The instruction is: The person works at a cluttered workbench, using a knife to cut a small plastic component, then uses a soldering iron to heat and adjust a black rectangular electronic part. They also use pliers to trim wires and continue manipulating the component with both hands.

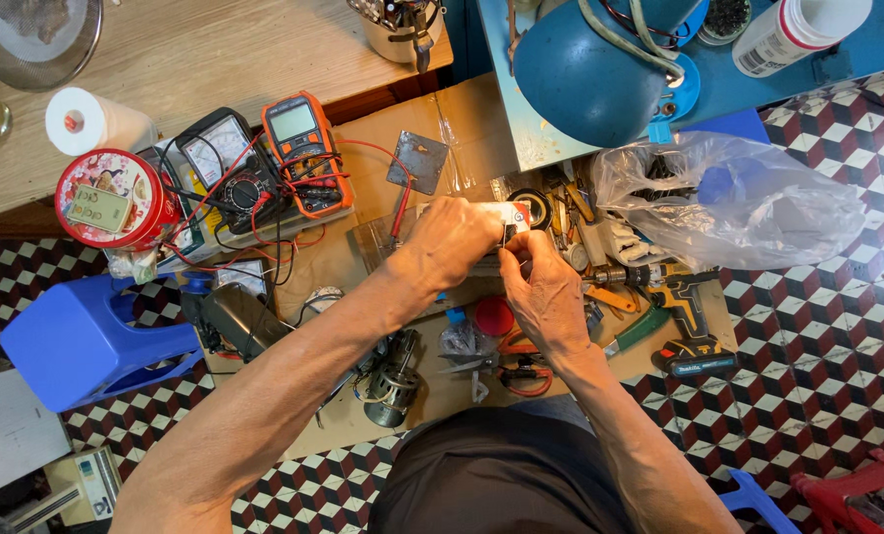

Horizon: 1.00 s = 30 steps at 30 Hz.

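Left hand and right hand meet over a cardboard sheet on the floor. Both sets of fingers are closed, pinching a small metal part between them, held just above a white and red device. What the part is cannot be told. Left of the hands lie an orange multimeter and an analogue meter with red leads. A cordless drill lies right, near a plastic bag. A small motor lies below the left forearm.
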{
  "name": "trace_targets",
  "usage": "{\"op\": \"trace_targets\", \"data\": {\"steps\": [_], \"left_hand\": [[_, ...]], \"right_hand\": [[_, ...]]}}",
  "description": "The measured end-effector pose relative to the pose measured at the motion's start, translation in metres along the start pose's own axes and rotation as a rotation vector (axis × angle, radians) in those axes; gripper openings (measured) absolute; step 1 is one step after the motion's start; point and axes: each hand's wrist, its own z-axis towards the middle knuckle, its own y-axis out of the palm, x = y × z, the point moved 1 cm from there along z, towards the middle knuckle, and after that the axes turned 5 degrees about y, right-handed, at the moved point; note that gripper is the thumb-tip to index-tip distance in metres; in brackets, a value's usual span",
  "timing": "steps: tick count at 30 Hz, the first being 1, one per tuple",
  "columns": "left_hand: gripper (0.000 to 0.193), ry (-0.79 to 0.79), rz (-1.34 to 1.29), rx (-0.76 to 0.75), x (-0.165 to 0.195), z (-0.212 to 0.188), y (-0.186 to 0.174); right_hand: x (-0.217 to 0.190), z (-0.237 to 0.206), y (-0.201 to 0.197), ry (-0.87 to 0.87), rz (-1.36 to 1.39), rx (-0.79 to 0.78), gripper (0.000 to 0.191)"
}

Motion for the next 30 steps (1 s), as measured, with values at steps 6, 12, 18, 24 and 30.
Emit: {"op": "trace_targets", "data": {"steps": [6,12,18,24,30], "left_hand": [[0.014,-0.101,0.094,-0.174,-0.007,0.005,0.012],[0.012,-0.006,0.044,-0.111,-0.006,0.027,0.004],[0.008,0.052,0.033,-0.048,0.004,0.037,0.001],[0.009,0.058,0.271,-0.358,-0.009,0.029,0.017],[0.004,0.042,0.119,-0.167,-0.023,0.018,0.013]], "right_hand": [[0.000,-0.001,-0.002,-0.040,-0.030,0.002,0.014],[0.001,0.001,0.000,-0.006,-0.059,-0.014,0.016],[0.005,-0.001,0.001,-0.130,-0.089,0.050,0.012],[0.006,-0.004,0.002,-0.111,-0.117,0.048,0.014],[0.003,-0.007,0.000,-0.146,-0.081,0.043,0.016]]}}
